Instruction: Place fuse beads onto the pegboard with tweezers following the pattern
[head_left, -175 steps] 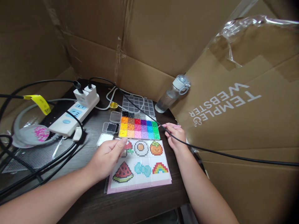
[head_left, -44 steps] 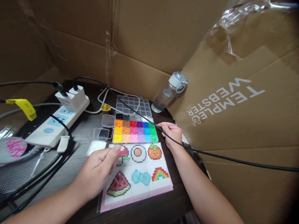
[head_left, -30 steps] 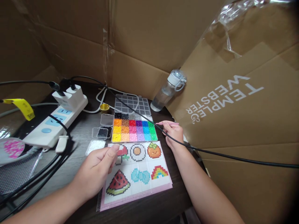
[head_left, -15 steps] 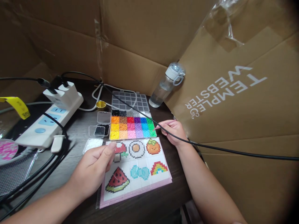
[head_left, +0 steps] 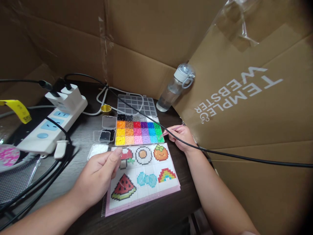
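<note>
My right hand (head_left: 180, 137) pinches a pair of pink tweezers (head_left: 166, 132), their tips at the green beads (head_left: 159, 130) on the right side of the bead box (head_left: 137, 144). Small beads fill the box's compartments, sorted by colour. In front of it lies a pattern sheet (head_left: 149, 199) with pixel pictures: a mushroom, an egg, an orange fruit, a watermelon slice, a blue bow and a rainbow. Over the sheet's left edge is my left hand (head_left: 101, 173), its thumb closed against curled fingers. Whatever those fingers may hold is hidden.
A black cable (head_left: 215, 151) crosses above the box and my right wrist. Small cases of black beads (head_left: 106, 135) and white beads (head_left: 98, 148) sit left of the box. A water bottle (head_left: 169, 93) stands behind, a power strip (head_left: 50, 130) at left, cardboard (head_left: 146, 42) around.
Hardly anything differs. The view has shifted slightly; the tweezer tips stay at the green beads and my left hand keeps its place at the sheet.
</note>
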Motion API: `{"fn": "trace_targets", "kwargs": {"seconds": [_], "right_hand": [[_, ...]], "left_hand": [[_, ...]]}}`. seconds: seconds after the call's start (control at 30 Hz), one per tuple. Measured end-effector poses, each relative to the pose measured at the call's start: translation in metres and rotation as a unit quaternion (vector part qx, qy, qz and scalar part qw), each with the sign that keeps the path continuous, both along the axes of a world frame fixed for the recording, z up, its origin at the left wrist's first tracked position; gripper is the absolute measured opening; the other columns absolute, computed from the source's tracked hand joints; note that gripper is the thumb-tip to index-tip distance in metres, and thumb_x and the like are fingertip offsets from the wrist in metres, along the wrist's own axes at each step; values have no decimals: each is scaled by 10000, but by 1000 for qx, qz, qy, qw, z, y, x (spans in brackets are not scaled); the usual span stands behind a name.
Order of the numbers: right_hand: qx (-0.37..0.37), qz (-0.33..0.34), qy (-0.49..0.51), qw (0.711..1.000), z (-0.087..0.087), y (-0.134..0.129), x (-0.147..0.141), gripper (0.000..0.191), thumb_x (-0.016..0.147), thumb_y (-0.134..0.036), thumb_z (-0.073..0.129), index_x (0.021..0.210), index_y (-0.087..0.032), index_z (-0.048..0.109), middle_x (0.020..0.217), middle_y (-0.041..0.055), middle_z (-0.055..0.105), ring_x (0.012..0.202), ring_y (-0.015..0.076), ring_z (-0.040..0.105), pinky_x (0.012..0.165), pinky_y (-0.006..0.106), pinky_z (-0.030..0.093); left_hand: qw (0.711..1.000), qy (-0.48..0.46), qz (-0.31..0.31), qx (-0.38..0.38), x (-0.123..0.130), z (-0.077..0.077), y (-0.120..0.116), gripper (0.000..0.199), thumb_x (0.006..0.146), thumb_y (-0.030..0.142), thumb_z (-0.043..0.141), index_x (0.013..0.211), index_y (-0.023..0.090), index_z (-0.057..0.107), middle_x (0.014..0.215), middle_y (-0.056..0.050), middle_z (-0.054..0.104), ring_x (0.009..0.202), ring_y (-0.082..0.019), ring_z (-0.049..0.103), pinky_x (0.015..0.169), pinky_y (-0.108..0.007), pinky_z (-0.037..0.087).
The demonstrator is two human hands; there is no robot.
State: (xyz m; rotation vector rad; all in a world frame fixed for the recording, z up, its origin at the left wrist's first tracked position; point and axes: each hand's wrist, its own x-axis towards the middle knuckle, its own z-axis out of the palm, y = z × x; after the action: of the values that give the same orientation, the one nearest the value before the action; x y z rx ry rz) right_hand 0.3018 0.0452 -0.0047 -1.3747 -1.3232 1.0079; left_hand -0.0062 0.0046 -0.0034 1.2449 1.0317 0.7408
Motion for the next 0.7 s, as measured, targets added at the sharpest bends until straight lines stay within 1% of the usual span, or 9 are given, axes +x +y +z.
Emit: {"fn": "trace_targets", "kwargs": {"seconds": [0.07,0.13,0.2,0.3,0.43,0.7], "right_hand": [[10,-10,14,1000,0,1,-1,245,704,-370,697,732,-129,730,558,38,619,425,66,348,418,234,249],[26,-31,30,999,-1,2,-2,230,714,-364,686,731,-139,730,664,70,676,428,67,369,414,236,254],[38,-45,43,997,-2,4,-4,211,721,-352,682,726,-147,730,718,81,696,426,64,371,410,236,245],[44,-52,51,996,-4,6,-6,194,724,-342,683,715,-155,731,697,68,693,420,63,366,408,234,235],[34,-58,26,997,-4,6,-9,213,715,-357,684,708,-150,732,689,66,690,422,63,360,407,234,234],[24,-49,5,999,-3,6,-10,218,727,-354,675,714,-145,736,655,59,673,416,56,329,412,235,196]], "left_hand": [[1000,-1,-2,4,0,-1,0,524,878,563,379,516,186,340,502,42,293,477,-106,281,458,-239,272],[1000,-2,-5,4,0,-1,0,523,882,557,378,517,185,337,505,41,293,480,-106,284,459,-238,273],[1000,-1,-6,0,0,-1,0,523,883,555,375,516,186,333,506,41,290,481,-107,282,459,-239,270],[1000,0,-6,0,-1,-1,0,522,882,555,380,516,186,332,507,41,290,483,-108,281,460,-242,267],[1000,1,-6,-1,0,-1,0,523,877,561,384,516,186,331,508,41,288,484,-109,280,461,-245,266],[1000,5,-4,1,-1,-2,0,529,874,571,384,516,183,339,507,40,295,482,-108,289,461,-244,266]]}}
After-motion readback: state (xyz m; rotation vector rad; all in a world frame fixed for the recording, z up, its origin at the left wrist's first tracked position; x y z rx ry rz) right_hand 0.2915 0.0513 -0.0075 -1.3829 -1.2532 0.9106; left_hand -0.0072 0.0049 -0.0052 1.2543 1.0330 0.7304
